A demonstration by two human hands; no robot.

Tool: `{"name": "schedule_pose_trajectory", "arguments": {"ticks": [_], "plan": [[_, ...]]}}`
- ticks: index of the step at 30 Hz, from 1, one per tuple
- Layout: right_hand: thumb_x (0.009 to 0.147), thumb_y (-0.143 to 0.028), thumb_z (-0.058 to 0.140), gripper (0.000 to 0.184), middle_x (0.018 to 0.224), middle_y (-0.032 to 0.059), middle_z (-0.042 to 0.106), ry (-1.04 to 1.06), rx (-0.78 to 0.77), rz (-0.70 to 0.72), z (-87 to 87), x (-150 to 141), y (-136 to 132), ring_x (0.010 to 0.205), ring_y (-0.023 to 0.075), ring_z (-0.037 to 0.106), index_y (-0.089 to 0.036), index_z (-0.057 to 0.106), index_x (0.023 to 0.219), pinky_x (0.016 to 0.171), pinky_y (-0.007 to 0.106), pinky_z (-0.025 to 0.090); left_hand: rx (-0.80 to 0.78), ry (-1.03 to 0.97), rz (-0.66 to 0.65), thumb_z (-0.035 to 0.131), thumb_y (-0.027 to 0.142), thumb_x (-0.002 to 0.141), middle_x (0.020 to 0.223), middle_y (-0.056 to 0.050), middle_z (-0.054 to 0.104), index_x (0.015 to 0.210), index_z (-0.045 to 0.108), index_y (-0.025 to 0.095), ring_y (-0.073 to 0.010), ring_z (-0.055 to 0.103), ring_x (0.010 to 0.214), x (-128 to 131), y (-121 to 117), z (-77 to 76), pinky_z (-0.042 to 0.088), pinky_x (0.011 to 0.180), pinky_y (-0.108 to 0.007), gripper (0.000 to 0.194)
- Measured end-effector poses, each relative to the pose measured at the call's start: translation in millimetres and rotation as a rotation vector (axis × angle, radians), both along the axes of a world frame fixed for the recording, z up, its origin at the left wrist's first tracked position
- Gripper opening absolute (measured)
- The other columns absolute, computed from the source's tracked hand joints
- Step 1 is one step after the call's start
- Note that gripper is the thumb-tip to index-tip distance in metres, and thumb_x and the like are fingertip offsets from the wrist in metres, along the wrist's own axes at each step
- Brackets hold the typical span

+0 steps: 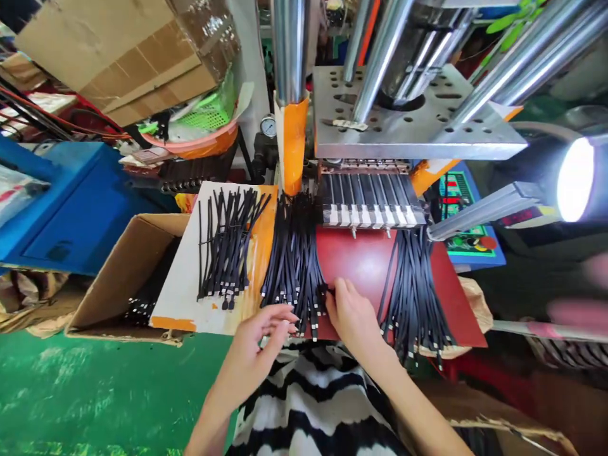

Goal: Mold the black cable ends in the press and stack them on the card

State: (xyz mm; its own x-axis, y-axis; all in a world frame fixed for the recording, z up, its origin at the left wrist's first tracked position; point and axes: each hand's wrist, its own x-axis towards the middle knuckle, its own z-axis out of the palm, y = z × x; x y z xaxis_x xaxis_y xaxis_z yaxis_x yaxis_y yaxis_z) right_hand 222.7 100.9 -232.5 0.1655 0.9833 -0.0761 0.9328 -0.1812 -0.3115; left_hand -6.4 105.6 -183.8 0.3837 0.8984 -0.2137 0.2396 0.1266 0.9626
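My left hand hovers at the near end of the middle bundle of black straps, fingers curled but apart, holding nothing I can make out. My right hand rests on the red work surface, its fingertips pinched on the strap ends of that same bundle. A second bundle of black straps lies on a white board to the left. A third bundle hangs over the red surface at the right. Behind, a press mould holds a row of straps with white ends.
An open cardboard box with more straps stands at the left beside a blue cabinet. The press's steel plate and columns rise behind. A bright lamp shines at the right, near a control panel. Green floor lies below left.
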Motion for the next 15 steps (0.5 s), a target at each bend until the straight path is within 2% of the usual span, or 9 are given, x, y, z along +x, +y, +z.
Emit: {"name": "schedule_pose_trajectory", "arguments": {"ticks": [2, 4, 5, 7, 9, 10, 12, 13, 15], "plan": [[0.107, -0.015, 0.048, 0.013, 0.103, 0.0104, 0.072, 0.025, 0.012, -0.037, 7.1, 0.4, 5.5, 0.082, 0.0211, 0.073, -0.017, 0.061, 0.106, 0.064, 0.029, 0.043, -0.118, -0.056, -0.151, 0.065, 0.055, 0.102, 0.115, -0.014, 0.08, 0.127, 0.073, 0.021, -0.0275, 0.078, 0.105, 13.2, -3.1, -1.9, 0.06, 0.103, -0.045, 0.043], [0.103, -0.014, 0.051, 0.011, 0.096, 0.0083, 0.072, 0.154, 0.054, -0.017, 18.1, 12.7, -3.1, 0.083, 0.0205, 0.072, -0.019, 0.06, 0.098, 0.068, 0.028, 0.045, -0.285, -0.164, -0.245, 0.073, 0.054, 0.098, 0.13, -0.016, 0.077, 0.138, 0.069, 0.022, -0.03, 0.075, 0.118, 27.5, -8.5, -8.2, 0.055, 0.112, -0.05, 0.051], [0.102, -0.014, 0.052, 0.012, 0.092, 0.0064, 0.072, 0.257, 0.067, 0.01, 23.6, 21.3, -13.6, 0.082, 0.0195, 0.071, -0.02, 0.059, 0.094, 0.068, 0.028, 0.045, -0.363, -0.246, -0.238, 0.078, 0.054, 0.095, 0.138, -0.017, 0.074, 0.143, 0.066, 0.023, -0.0311, 0.072, 0.126, 36.4, -11.2, -12.5, 0.052, 0.116, -0.051, 0.058], [0.101, -0.017, 0.054, 0.014, 0.081, 0.0016, 0.07, 0.494, 0.012, 0.106, 32.9, 38.6, -42.1, 0.072, 0.0166, 0.066, -0.021, 0.059, 0.088, 0.064, 0.026, 0.045, -0.476, -0.436, -0.11, 0.086, 0.051, 0.089, 0.143, -0.016, 0.071, 0.146, 0.063, 0.023, -0.0311, 0.066, 0.136, 58.1, -15.1, -21.6, 0.045, 0.122, -0.051, 0.068], [0.101, -0.024, 0.056, 0.017, 0.073, -0.0016, 0.069, 0.644, -0.122, 0.186, 38.0, 51.2, -69.2, 0.062, 0.0144, 0.062, -0.021, 0.06, 0.085, 0.058, 0.024, 0.042, -0.535, -0.584, 0.053, 0.089, 0.051, 0.086, 0.115, -0.01, 0.077, 0.136, 0.068, 0.019, -0.0266, 0.073, 0.118, 82.0, -16.4, -28.8, 0.051, 0.114, -0.046, 0.063], [0.102, -0.027, 0.058, 0.017, 0.072, -0.002, 0.069, 0.644, -0.163, 0.178, 38.7, 54.7, -78.5, 0.06, 0.0144, 0.062, -0.021, 0.061, 0.086, 0.057, 0.024, 0.042, -0.546, -0.622, 0.104, 0.089, 0.052, 0.086, 0.093, -0.004, 0.075, 0.127, 0.071, 0.016, -0.0221, 0.075, 0.099, 92.9, -16.3, -30.9, 0.055, 0.103, -0.041, 0.057], [0.104, -0.035, 0.061, 0.018, 0.075, 0.0013, 0.072, 0.472, -0.159, 0.03, 36.9, 55.4, -85.1, 0.063, 0.0181, 0.067, -0.02, 0.064, 0.095, 0.059, 0.027, 0.044, -0.528, -0.619, 0.118, 0.086, 0.057, 0.087, 0.063, 0.008, 0.054, 0.109, 0.073, 0.014, -0.0131, 0.064, 0.065, 109.0, -14.7, -31.9, 0.056, 0.079, -0.031, 0.051], [0.106, -0.037, 0.06, 0.02, 0.078, 0.0052, 0.075, 0.326, -0.148, -0.088, 35.2, 53.1, -82.9, 0.068, 0.0218, 0.071, -0.018, 0.064, 0.101, 0.061, 0.029, 0.045, -0.491, -0.581, 0.089, 0.084, 0.061, 0.088, 0.057, 0.011, 0.046, 0.102, 0.073, 0.014, -0.0107, 0.057, 0.055, 113.7, -13.4, -31.1, 0.053, 0.071, -0.029, 0.05], [0.109, -0.036, 0.056, 0.022, 0.082, 0.0138, 0.077, 0.049, -0.185, -0.28, 32.2, 45.2, -71.7, 0.075, 0.0295, 0.078, -0.015, 0.063, 0.108, 0.062, 0.031, 0.046, -0.385, -0.442, -0.02, 0.076, 0.064, 0.093, 0.054, 0.01, 0.049, 0.098, 0.071, 0.015, -0.0112, 0.057, 0.051, 117.1, -10.2, -28.2, 0.052, 0.067, -0.028, 0.05]]}}
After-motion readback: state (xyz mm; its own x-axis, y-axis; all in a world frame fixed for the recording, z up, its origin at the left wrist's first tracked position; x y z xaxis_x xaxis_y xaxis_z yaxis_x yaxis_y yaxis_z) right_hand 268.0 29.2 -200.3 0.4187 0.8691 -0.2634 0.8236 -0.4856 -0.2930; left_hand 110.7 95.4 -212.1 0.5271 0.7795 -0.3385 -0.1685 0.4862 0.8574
